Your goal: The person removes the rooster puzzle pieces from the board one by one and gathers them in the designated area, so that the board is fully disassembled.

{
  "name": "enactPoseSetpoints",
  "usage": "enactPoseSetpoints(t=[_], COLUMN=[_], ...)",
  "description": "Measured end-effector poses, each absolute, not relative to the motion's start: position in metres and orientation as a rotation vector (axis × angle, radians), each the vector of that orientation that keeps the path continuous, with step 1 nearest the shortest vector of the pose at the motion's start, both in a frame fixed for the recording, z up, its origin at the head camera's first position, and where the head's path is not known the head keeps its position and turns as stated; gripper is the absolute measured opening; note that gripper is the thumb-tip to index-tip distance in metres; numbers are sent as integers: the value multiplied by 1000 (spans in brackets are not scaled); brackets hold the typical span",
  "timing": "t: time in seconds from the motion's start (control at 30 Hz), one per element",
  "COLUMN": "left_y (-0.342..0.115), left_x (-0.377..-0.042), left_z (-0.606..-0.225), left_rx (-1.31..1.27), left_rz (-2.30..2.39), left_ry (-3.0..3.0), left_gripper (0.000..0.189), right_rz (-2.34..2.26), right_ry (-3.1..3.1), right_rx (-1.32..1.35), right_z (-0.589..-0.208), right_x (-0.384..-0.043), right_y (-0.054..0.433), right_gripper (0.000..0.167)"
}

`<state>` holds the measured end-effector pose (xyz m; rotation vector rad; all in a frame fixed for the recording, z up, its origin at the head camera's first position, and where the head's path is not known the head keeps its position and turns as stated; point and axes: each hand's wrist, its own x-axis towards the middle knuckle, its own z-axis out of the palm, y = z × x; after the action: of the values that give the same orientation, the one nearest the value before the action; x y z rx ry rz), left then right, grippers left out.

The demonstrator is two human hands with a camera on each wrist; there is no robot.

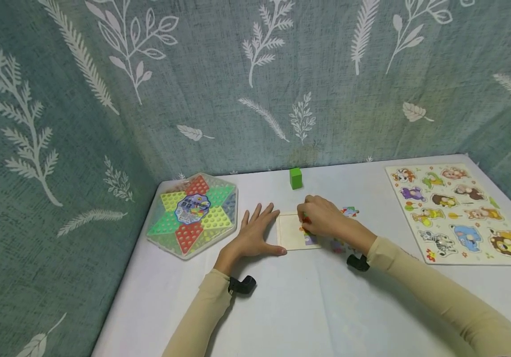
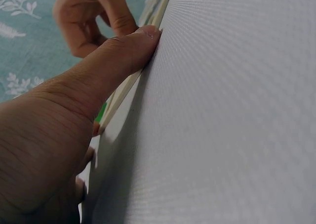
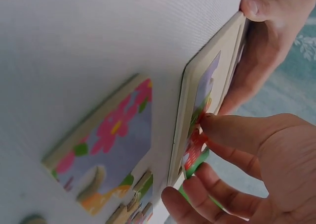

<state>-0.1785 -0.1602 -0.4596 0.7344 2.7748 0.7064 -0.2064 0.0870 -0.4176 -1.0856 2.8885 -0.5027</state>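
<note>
A shallow wooden puzzle tray lies on the white table between the hands. My left hand spreads its fingers at the tray's left side, with the thumb straight along the near edge. Over the tray's right part, my right hand pinches a red and green puzzle piece between thumb and fingers. Purple picture pieces lie inside the tray beside it, partly covered by that hand in the head view. Loose on the table to the right is a purple jigsaw piece with pink flowers.
More loose jigsaw pieces lie right of the tray, some under the right forearm. A hexagonal Chinese checkers board is at left. Behind the tray stands a green block. An animal puzzle board lies at far right, and patterned cloth hangs behind.
</note>
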Motion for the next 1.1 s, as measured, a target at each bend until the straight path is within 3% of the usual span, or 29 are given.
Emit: enactPoseSetpoints(t=[0.3, 0.47, 0.63, 0.8, 1.1], left_y=[-158, -159, -160, -161, -160], left_x=[-176, -176, -176, -173, -177], left_z=[-457, -457, -458, -461, -459], left_rx=[723, 728, 731, 718, 752], left_rz=[693, 702, 724, 692, 697], left_ry=[2768, 2768, 2773, 2769, 2792], left_gripper=[109, 110, 108, 109, 107], right_rz=[-446, -461, -492, -447, -438], right_ry=[2964, 2989, 3008, 2993, 3047], right_rx=[-1096, -1088, -1077, -1067, -1114], right_z=[-424, -424, -423, -424, -423], right_x=[-200, -201, -201, -200, -201], right_y=[85, 84, 83, 82, 82], right_gripper=[14, 7, 20, 10, 10])
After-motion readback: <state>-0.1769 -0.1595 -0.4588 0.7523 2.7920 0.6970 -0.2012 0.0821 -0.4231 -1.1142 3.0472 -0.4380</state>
